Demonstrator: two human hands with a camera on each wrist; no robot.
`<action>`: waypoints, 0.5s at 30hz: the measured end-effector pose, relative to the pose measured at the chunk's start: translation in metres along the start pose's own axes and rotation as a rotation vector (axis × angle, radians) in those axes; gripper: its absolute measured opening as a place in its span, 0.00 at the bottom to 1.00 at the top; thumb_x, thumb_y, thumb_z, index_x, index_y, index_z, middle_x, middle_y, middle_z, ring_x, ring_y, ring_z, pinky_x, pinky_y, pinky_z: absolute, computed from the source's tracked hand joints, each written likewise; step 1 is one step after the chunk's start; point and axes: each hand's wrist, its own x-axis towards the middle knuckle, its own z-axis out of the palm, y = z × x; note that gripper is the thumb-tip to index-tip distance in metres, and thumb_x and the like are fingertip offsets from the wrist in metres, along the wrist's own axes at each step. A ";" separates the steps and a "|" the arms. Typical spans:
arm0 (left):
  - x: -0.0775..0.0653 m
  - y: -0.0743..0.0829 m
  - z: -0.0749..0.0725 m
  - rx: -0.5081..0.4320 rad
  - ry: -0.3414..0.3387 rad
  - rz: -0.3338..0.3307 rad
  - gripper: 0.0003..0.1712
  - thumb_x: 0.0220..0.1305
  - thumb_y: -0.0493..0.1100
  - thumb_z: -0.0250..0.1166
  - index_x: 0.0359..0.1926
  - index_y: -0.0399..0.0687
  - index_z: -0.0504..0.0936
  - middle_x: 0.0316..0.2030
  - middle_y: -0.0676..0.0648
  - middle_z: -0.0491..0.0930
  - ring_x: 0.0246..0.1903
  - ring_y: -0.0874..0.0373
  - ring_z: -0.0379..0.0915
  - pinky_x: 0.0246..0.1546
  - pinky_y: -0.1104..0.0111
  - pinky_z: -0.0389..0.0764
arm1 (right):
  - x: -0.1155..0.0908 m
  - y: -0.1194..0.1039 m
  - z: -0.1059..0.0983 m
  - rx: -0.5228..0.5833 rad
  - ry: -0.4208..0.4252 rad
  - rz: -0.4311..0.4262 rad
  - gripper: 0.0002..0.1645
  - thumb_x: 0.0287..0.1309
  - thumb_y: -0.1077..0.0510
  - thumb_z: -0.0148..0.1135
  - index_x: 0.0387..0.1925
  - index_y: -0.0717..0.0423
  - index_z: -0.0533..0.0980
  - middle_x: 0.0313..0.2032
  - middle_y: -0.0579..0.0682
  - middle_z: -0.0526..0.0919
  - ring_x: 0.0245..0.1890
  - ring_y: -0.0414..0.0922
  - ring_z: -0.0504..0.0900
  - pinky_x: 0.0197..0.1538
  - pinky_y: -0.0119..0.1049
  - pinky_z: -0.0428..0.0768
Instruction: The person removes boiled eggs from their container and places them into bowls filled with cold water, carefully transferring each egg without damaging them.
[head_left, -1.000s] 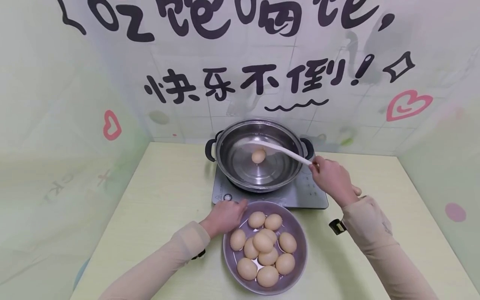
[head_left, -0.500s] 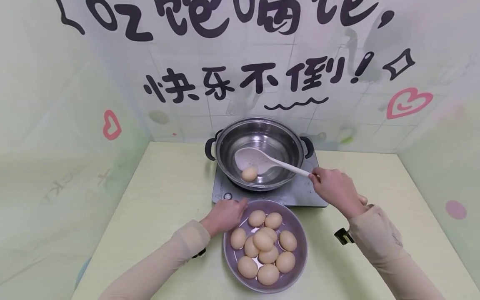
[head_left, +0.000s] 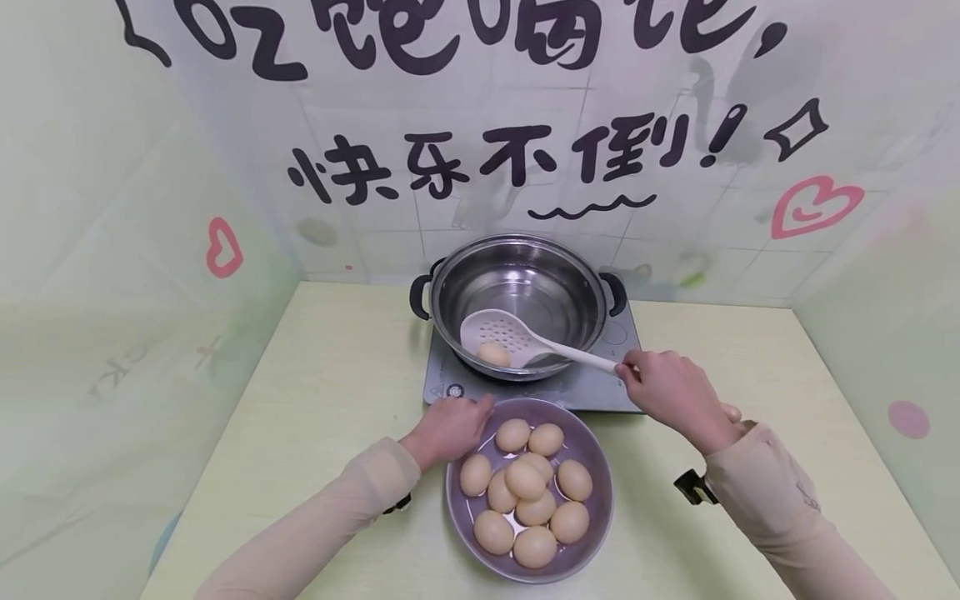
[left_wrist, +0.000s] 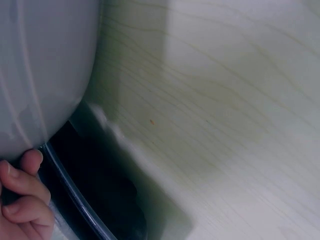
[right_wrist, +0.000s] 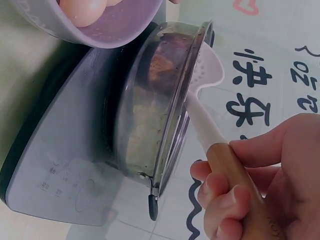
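My right hand (head_left: 672,400) holds the wooden handle of a white slotted spoon (head_left: 517,327), fingers curled round it in the right wrist view. The spoon's head lies tilted over the near left side of a steel pot (head_left: 585,292). A brown egg (head_left: 493,354) sits in the spoon's head by the pot's near wall. At the far left rim of a purple-grey bowl (head_left: 602,492), my left hand (head_left: 450,432) grips the edge. Curled fingertips (left_wrist: 32,161) touch the bowl in the left wrist view. Several brown eggs (head_left: 525,483) are heaped inside this bowl.
Under the pot is a grey induction cooker (head_left: 600,392), just beyond the bowl. Black handles (head_left: 617,296) stick out from the pot's sides. A pale wood tabletop (head_left: 322,375) surrounds everything, and a printed wall sheet (head_left: 360,242) hangs close behind the pot.
The spoon has come from behind the egg to the pot's near left side, its head now facing up. The egg has moved nearer with it. My left hand has stayed on the bowl.
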 end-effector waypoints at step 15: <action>0.001 0.001 -0.001 -0.001 -0.031 -0.006 0.08 0.66 0.45 0.50 0.31 0.47 0.69 0.12 0.49 0.71 0.15 0.52 0.73 0.11 0.65 0.67 | 0.015 0.007 -0.013 0.106 -0.209 0.049 0.14 0.59 0.55 0.48 0.24 0.55 0.77 0.15 0.46 0.69 0.15 0.42 0.66 0.19 0.35 0.63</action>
